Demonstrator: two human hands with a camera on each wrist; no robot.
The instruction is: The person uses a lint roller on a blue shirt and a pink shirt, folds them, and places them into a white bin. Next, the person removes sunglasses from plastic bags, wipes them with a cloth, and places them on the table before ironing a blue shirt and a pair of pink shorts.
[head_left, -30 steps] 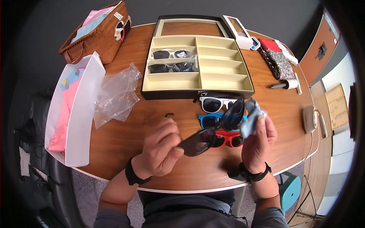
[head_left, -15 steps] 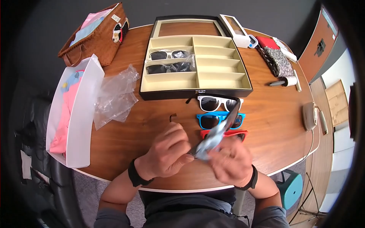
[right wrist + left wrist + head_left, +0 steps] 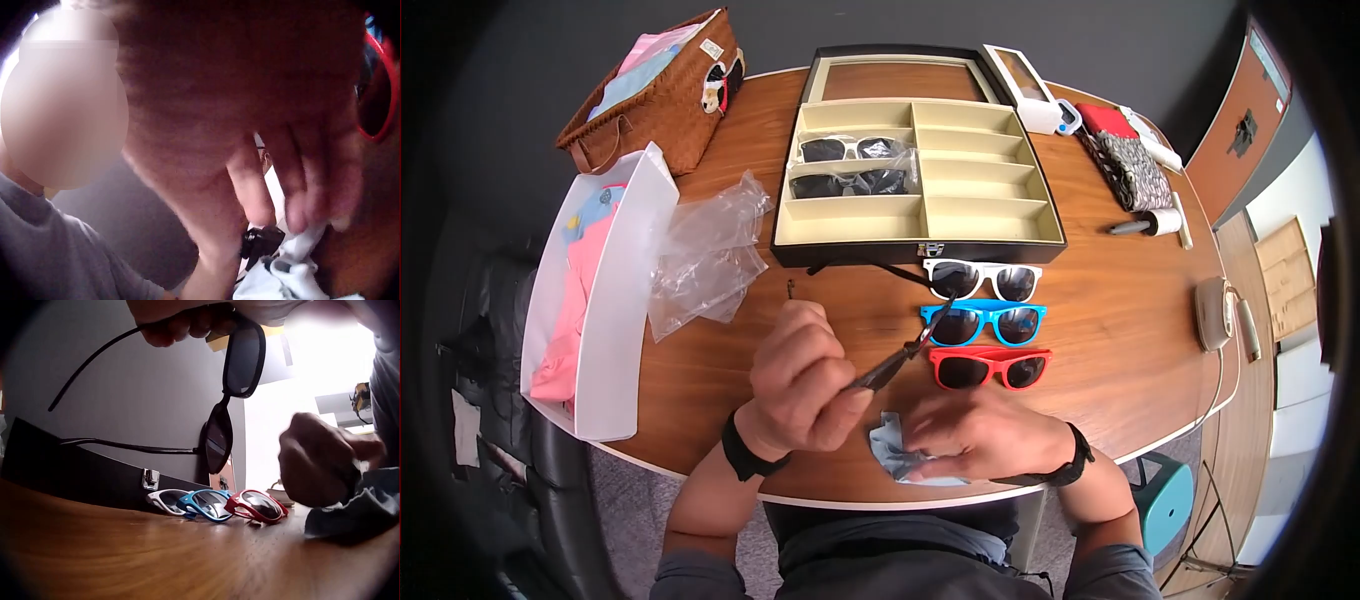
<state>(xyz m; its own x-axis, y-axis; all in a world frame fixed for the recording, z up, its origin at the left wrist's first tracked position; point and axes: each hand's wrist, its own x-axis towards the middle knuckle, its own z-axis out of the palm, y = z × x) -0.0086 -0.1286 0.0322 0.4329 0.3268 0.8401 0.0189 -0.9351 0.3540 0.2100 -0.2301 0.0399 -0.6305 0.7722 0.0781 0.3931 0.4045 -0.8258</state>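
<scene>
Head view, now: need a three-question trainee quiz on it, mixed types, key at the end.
1. Multiple choice. The left hand holds: A) a clear bag; B) black sunglasses; C) a brown basket.
2. True or false: the blue sunglasses lie between the white sunglasses and the red sunglasses.
3. Count: how many wrapped pairs sit in the compartmented case?

Key: 1 B; 2 true; 3 two.

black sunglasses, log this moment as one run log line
left grip: holds black sunglasses | right grip: at cloth, hold unclear | white sunglasses, blue sunglasses, red sunglasses: on table | case: open
</scene>
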